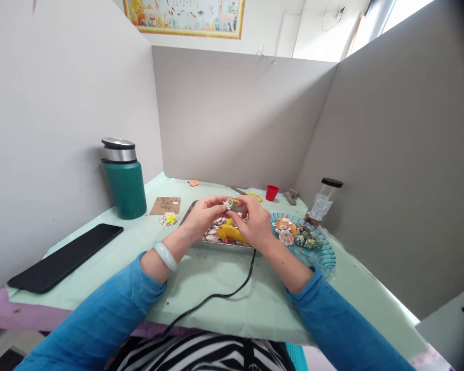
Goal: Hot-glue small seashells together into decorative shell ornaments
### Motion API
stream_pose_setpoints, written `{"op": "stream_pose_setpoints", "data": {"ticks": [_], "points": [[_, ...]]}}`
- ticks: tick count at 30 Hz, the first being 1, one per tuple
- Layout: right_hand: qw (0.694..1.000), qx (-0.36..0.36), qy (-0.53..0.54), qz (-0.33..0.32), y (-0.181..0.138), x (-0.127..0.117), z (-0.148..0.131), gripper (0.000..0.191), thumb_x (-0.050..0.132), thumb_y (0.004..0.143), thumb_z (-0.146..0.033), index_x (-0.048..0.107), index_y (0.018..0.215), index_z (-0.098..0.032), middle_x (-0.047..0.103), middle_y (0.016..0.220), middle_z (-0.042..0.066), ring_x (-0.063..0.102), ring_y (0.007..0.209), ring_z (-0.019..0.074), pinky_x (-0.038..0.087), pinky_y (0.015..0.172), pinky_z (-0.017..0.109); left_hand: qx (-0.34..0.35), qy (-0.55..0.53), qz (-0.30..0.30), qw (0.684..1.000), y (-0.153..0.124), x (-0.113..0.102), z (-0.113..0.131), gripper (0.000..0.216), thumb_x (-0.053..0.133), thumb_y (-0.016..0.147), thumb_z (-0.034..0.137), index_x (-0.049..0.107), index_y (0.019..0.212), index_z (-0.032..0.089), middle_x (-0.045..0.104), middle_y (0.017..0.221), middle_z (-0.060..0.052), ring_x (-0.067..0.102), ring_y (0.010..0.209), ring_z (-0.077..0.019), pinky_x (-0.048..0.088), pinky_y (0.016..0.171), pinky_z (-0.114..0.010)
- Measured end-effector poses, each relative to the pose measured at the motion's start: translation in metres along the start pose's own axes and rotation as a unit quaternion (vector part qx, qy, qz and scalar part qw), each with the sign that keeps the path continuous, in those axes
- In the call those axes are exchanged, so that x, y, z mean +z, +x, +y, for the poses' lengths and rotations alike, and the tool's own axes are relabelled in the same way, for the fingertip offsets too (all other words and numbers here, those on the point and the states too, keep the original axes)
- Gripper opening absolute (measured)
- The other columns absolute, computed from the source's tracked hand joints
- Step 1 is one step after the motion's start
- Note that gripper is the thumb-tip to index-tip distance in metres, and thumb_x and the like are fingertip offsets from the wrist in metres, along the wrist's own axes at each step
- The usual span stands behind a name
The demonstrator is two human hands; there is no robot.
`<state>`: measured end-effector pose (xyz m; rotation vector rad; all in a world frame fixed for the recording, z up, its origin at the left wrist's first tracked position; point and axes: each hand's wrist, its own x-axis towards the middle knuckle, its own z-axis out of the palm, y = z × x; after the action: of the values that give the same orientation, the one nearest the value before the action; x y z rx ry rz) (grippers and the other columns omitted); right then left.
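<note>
1. Hands meet above the tray [193, 208]; left hand [203, 216] and right hand [255, 221] both pinch a small white shell [229, 203] at their fingertips.
2. Tray holds shells and a yellow glue gun [232, 232]; its black cord [232, 288] trails toward the person.
3. Blue dish [325, 257] sits right of the tray; green flask [124, 178] and black phone [65, 256] stand left on the bench [224, 268].

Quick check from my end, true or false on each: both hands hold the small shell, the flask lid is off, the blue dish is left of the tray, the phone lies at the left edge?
1. Both hands, left hand and right hand, hold the small shell: true.
2. The green flask has its lid off: false, the lid is on.
3. The blue dish is left of the metal tray: false, it is right of it.
4. The black phone lies at the left edge: true.
</note>
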<state>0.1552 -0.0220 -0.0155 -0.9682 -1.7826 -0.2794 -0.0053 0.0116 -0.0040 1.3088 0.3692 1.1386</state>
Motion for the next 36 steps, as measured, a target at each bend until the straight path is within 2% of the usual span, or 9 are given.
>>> {"op": "stream_pose_setpoints", "data": {"ticks": [4, 11, 14, 17, 21, 24, 27, 32, 36], "points": [[1.000, 0.017, 0.005, -0.014, 0.002, 0.000, -0.001, 0.038, 0.060, 0.082, -0.036, 0.050, 0.115, -0.021, 0.060, 0.100, 0.008, 0.056, 0.070, 0.0167, 0.045, 0.067, 0.031, -0.007, 0.026, 0.008, 1.000, -0.002, 0.002, 0.002, 0.023, 0.070, 0.070, 0.020, 0.067, 0.092, 0.014, 0.067, 0.091, -0.006, 0.061, 0.077, -0.0139, 0.047, 0.077, -0.030], [0.986, 0.103, 0.097, -0.087, 0.006, 0.001, 0.006, 0.025, 0.055, 0.084, -0.036, 0.058, 0.103, -0.020, 0.064, 0.092, 0.004, 0.057, 0.069, 0.0144, 0.044, 0.062, 0.027, -0.032, 0.146, 0.016, 0.989, 0.000, 0.001, 0.004, 0.036, 0.067, 0.074, 0.032, 0.057, 0.103, 0.013, 0.065, 0.084, -0.006, 0.060, 0.068, -0.0133, 0.049, 0.069, -0.031], [0.977, 0.145, 0.123, -0.098, 0.007, 0.002, 0.010, 0.027, 0.055, 0.083, -0.035, 0.058, 0.104, -0.020, 0.064, 0.086, 0.003, 0.058, 0.069, 0.0144, 0.044, 0.061, 0.026, 0.008, 0.236, 0.056, 0.970, 0.002, -0.003, 0.003, 0.032, 0.063, 0.076, 0.033, 0.056, 0.101, 0.014, 0.064, 0.088, -0.006, 0.059, 0.068, -0.0131, 0.048, 0.065, -0.028], [0.971, 0.166, 0.117, -0.122, 0.007, 0.002, 0.012, 0.030, 0.056, 0.081, -0.033, 0.058, 0.109, -0.020, 0.064, 0.082, 0.002, 0.057, 0.067, 0.0147, 0.045, 0.061, 0.027, 0.095, 0.390, 0.095, 0.911, 0.004, -0.007, 0.002, 0.024, 0.061, 0.077, 0.031, 0.059, 0.096, 0.017, 0.063, 0.090, -0.004, 0.056, 0.068, -0.0120, 0.046, 0.063, -0.026], [0.973, 0.158, 0.096, -0.141, 0.007, -0.001, 0.008, 0.031, 0.056, 0.081, -0.032, 0.057, 0.110, -0.020, 0.063, 0.082, 0.002, 0.057, 0.065, 0.0143, 0.045, 0.062, 0.027, 0.209, 0.542, 0.062, 0.812, 0.002, -0.008, 0.003, 0.011, 0.057, 0.080, 0.023, 0.064, 0.087, 0.019, 0.059, 0.086, -0.002, 0.052, 0.065, -0.0105, 0.043, 0.065, -0.025], [0.976, 0.136, 0.075, -0.152, 0.008, -0.002, 0.006, 0.029, 0.056, 0.081, -0.032, 0.058, 0.107, -0.020, 0.063, 0.086, 0.003, 0.057, 0.065, 0.0137, 0.044, 0.062, 0.027, 0.255, 0.586, 0.029, 0.769, -0.001, -0.006, 0.002, 0.012, 0.052, 0.082, 0.018, 0.064, 0.084, 0.018, 0.058, 0.085, -0.003, 0.054, 0.072, -0.0120, 0.043, 0.067, -0.024], [0.978, 0.112, 0.054, -0.168, 0.009, -0.003, 0.007, 0.029, 0.054, 0.083, -0.030, 0.059, 0.109, -0.020, 0.063, 0.085, 0.003, 0.056, 0.065, 0.0134, 0.043, 0.062, 0.027, 0.268, 0.613, 0.014, 0.743, -0.003, -0.006, 0.000, 0.015, 0.049, 0.084, 0.017, 0.064, 0.087, 0.019, 0.058, 0.088, -0.004, 0.054, 0.076, -0.0127, 0.042, 0.067, -0.024], [0.979, 0.092, 0.044, -0.175, 0.009, -0.003, 0.010, 0.030, 0.054, 0.084, -0.033, 0.059, 0.111, -0.021, 0.063, 0.092, 0.004, 0.055, 0.066, 0.0133, 0.043, 0.066, 0.028, 0.237, 0.631, 0.019, 0.738, -0.004, -0.006, 0.001, 0.016, 0.047, 0.083, 0.017, 0.063, 0.083, 0.018, 0.061, 0.084, -0.004, 0.055, 0.071, -0.0125, 0.041, 0.066, -0.023], [0.983, 0.092, 0.046, -0.153, 0.010, -0.005, 0.011, 0.026, 0.051, 0.087, -0.035, 0.061, 0.106, -0.021, 0.063, 0.095, 0.005, 0.057, 0.068, 0.0131, 0.044, 0.069, 0.029, 0.140, 0.611, 0.056, 0.777, -0.003, -0.005, 0.006, 0.013, 0.053, 0.078, 0.022, 0.065, 0.077, 0.018, 0.063, 0.068, 0.000, 0.053, 0.060, -0.0120, 0.038, 0.058, -0.023]]}}
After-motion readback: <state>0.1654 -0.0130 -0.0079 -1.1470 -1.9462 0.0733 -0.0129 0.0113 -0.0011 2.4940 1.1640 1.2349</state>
